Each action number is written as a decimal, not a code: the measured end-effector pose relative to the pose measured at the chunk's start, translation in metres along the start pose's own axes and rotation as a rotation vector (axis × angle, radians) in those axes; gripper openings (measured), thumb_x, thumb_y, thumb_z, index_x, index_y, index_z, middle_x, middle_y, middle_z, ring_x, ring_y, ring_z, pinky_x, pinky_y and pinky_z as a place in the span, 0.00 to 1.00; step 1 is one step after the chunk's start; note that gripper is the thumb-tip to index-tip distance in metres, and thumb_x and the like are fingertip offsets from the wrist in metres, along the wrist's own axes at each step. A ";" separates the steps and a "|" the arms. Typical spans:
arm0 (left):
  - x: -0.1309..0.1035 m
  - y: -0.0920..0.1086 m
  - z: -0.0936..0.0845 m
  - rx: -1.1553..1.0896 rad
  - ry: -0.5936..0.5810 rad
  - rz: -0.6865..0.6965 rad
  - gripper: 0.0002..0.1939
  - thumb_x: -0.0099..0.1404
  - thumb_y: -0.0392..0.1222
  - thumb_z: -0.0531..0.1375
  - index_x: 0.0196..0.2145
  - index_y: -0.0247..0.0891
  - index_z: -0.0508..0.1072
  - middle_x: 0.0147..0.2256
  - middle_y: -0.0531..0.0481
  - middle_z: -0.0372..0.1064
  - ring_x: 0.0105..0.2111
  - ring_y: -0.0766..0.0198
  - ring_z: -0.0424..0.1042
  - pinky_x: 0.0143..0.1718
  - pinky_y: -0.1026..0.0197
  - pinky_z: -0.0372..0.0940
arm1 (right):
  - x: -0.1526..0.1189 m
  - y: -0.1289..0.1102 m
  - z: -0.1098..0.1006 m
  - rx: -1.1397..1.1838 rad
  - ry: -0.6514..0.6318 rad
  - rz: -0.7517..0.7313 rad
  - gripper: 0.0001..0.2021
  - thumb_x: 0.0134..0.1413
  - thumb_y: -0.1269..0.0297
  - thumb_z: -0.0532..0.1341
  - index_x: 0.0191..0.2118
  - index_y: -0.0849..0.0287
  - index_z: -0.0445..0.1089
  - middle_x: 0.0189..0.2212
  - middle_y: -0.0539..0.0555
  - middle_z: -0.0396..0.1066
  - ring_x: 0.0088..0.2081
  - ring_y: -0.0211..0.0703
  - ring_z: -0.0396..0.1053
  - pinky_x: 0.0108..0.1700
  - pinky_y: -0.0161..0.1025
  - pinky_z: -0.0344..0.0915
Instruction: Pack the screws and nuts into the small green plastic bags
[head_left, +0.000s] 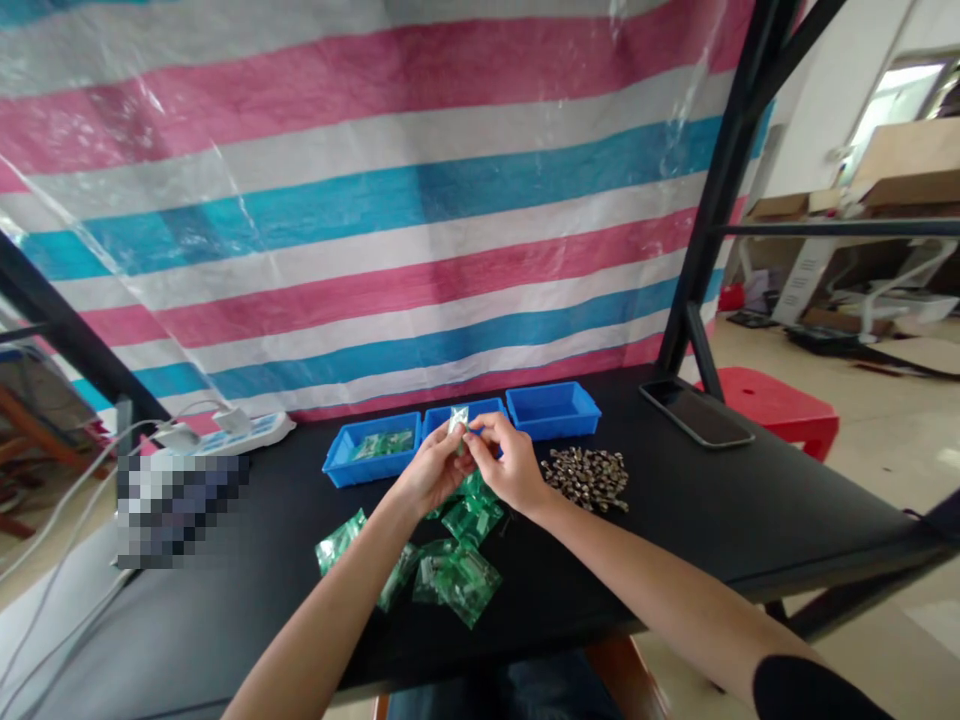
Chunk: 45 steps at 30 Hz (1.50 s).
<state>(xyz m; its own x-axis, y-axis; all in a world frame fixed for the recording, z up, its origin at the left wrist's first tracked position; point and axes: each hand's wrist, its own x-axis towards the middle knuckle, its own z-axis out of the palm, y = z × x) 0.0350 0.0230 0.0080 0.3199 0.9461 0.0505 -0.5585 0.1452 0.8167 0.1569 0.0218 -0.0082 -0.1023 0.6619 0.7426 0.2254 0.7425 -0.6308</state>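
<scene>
My left hand (433, 468) grips a small clear plastic bag (459, 415), its pale top sticking up above the fingers. Right beside it, my right hand (508, 464) pinches at the bag's lower part; what lies between those fingertips is mostly hidden. Below both hands, several green-tinted plastic bags (466, 580) with small parts inside lie on the black table (285, 590). A heap of small metal pieces (589, 478) sits just right of my right hand.
Behind the hands stand a left blue tray (341, 470) holding green bags, a middle blue tray (491, 405) partly covered by my hands, and a right blue tray (553, 410). A phone (696, 412) lies at the right. A power strip (259, 430) with cables is at the left.
</scene>
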 end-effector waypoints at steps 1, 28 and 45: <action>-0.002 -0.002 -0.001 -0.006 0.008 -0.007 0.19 0.45 0.45 0.70 0.28 0.33 0.66 0.19 0.58 0.58 0.16 0.78 0.55 0.18 0.73 0.56 | -0.001 0.000 0.000 -0.012 -0.018 -0.001 0.06 0.56 0.62 0.55 0.36 0.59 0.62 0.17 0.47 0.65 0.19 0.35 0.64 0.23 0.31 0.59; -0.014 -0.002 -0.006 0.137 0.008 -0.006 0.18 0.50 0.49 0.66 0.25 0.36 0.64 0.17 0.59 0.53 0.17 0.74 0.54 0.20 0.71 0.53 | -0.001 -0.010 -0.004 0.102 -0.217 0.065 0.04 0.56 0.65 0.52 0.32 0.56 0.55 0.22 0.48 0.63 0.24 0.37 0.66 0.27 0.33 0.61; -0.011 0.009 -0.020 0.527 0.045 0.278 0.14 0.54 0.47 0.64 0.31 0.35 0.66 0.22 0.57 0.56 0.21 0.73 0.54 0.22 0.69 0.52 | 0.002 -0.007 -0.003 0.026 -0.267 0.080 0.05 0.56 0.66 0.52 0.31 0.56 0.54 0.17 0.44 0.58 0.19 0.35 0.58 0.25 0.33 0.54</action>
<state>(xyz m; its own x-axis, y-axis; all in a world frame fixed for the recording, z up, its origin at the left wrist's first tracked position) 0.0112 0.0198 0.0032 0.1771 0.9409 0.2886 -0.1578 -0.2623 0.9520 0.1584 0.0182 -0.0015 -0.3376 0.7199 0.6064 0.2181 0.6866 -0.6936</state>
